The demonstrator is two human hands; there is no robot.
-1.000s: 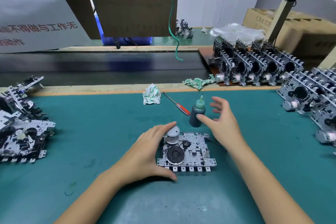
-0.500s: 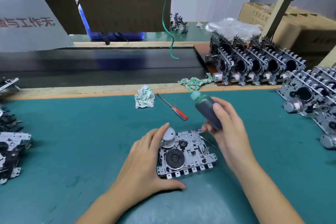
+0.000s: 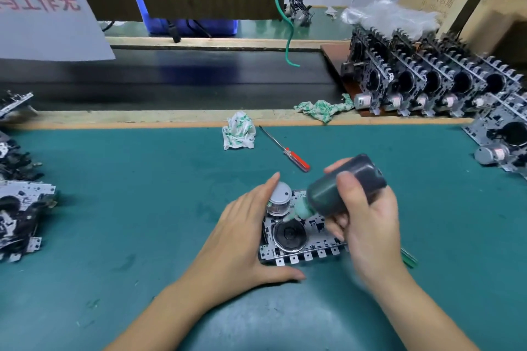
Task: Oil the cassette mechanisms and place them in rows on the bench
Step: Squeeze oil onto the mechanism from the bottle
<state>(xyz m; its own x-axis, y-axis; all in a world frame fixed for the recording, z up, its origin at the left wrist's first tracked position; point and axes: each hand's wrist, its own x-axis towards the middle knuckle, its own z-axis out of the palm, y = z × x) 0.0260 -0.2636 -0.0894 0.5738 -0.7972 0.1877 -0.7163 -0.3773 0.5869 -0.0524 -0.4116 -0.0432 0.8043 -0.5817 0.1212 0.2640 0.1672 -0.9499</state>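
My right hand (image 3: 368,222) grips the dark oil bottle (image 3: 346,186), tipped so its green nozzle points down at the cassette mechanism (image 3: 296,236) lying flat on the worktop (image 3: 142,194) between my hands. My left hand (image 3: 242,239) cups the mechanism's left edge, fingers relaxed, forefinger against its silver motor (image 3: 279,198). Beyond my right hand lies a red-handled screwdriver (image 3: 285,149); further right, mechanisms stand in rows (image 3: 427,85).
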